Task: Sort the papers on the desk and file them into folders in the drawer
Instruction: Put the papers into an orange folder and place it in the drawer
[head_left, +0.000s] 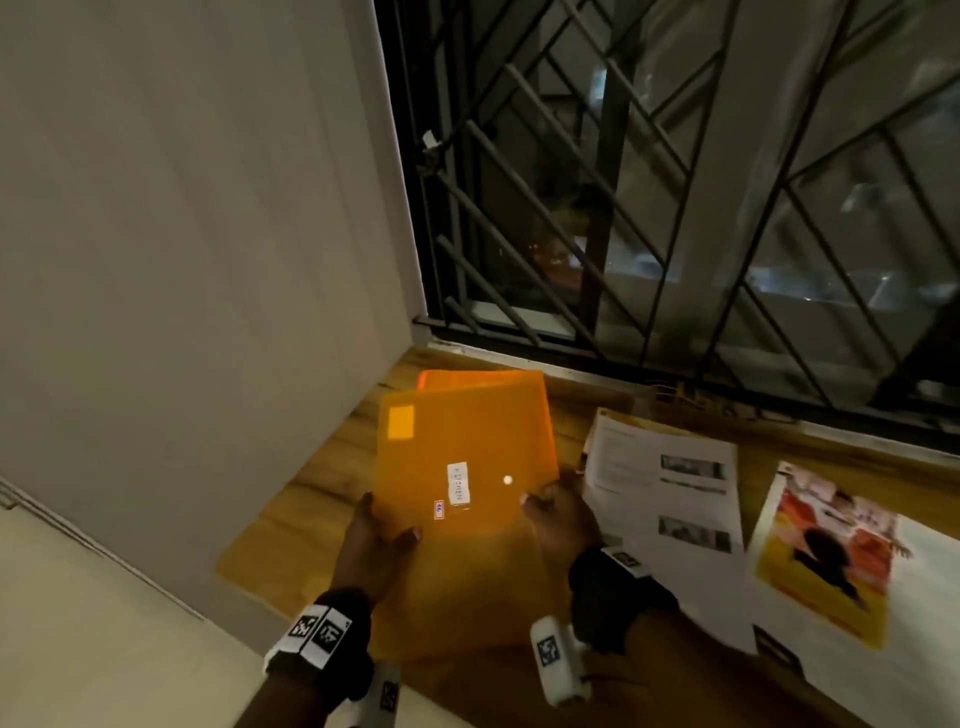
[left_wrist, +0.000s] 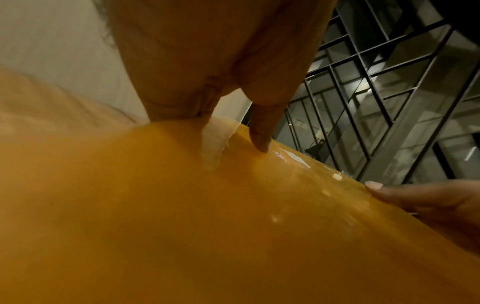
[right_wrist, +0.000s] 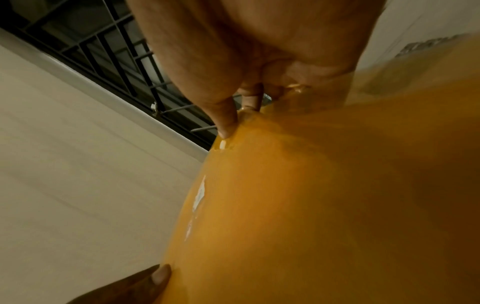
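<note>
I hold a translucent orange plastic folder (head_left: 462, 467) over the wooden desk, with a white label and a snap button on its front. My left hand (head_left: 382, 535) pinches its left edge, thumb on top. My right hand (head_left: 558, 514) pinches its right edge. In the left wrist view the folder (left_wrist: 207, 216) fills the lower frame under my left hand (left_wrist: 233, 123), and the right hand's fingers show at the right edge. In the right wrist view my right hand (right_wrist: 233, 115) grips the folder (right_wrist: 311, 205). More orange folders peek out behind it.
Printed white papers (head_left: 670, 514) with small photos lie on the wooden desk (head_left: 311, 493) to the right. A colourful picture sheet (head_left: 826, 551) lies further right. A pale wall stands to the left, and a window with a dark metal grille (head_left: 675, 182) runs behind the desk.
</note>
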